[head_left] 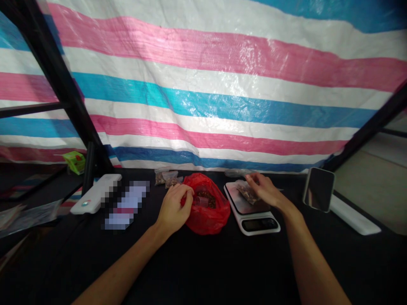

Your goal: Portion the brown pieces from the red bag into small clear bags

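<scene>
A red plastic bag (pixel 211 226) stands open in the middle of the dark table, with brown granules (pixel 210 197) and a small clear cup (pixel 201 202) inside. My left hand (pixel 174 207) is at its left rim, fingers curled closed on the edge of the bag; the fingertips are partly hidden. To the right is a white digital kitchen scale (pixel 241 226) with a metal plate. Over that plate, my right hand (pixel 265 190) pinches a small clear zip bag (pixel 248 193) with brown contents. Whether the zip bag rests on the plate, I cannot tell.
Several filled zip bags (pixel 170 178) lie behind my left hand, and clear plastic (pixel 235 173) lies behind the scale. A phone (pixel 319 189) leans at right beside a long white object (pixel 354 215). At left are a white device (pixel 97 195) and a blurred-out item (pixel 129 205). Striped sheeting (pixel 206 84) hangs behind.
</scene>
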Motion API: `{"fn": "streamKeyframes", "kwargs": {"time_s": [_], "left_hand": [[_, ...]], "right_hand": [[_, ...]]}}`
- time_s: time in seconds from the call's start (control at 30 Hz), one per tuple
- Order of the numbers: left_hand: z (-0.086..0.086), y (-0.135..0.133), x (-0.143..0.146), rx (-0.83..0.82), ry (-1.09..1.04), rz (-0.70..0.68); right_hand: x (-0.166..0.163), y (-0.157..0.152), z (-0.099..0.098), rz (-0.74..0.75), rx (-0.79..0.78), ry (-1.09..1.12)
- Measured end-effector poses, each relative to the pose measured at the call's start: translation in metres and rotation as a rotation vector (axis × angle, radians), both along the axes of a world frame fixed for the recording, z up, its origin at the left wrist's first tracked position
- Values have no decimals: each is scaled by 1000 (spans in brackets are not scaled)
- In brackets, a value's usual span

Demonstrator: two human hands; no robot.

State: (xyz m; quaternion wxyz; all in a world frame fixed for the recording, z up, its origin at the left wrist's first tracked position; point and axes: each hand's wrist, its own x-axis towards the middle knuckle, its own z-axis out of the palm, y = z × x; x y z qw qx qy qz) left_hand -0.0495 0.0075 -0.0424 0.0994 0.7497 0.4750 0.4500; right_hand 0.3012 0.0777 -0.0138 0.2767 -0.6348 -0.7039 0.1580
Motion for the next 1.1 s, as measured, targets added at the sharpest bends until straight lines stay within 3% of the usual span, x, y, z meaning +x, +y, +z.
{"fn": "streamKeyframes", "kwargs": {"time_s": [0.3, 0.57, 0.87, 1.1], "left_hand": [[0, 1, 1, 14, -32, 39], [-2, 2, 1, 19, -32, 40], [-1, 2, 1, -2, -42, 49], [2, 1, 1, 5, -37, 45]], "right_hand": [[1, -10, -9, 19, -48, -199], [-10, -13, -6, 49, -52, -181], [-44, -18, 6, 411, 18, 333], [-93, -40, 12, 541, 48, 210]]}}
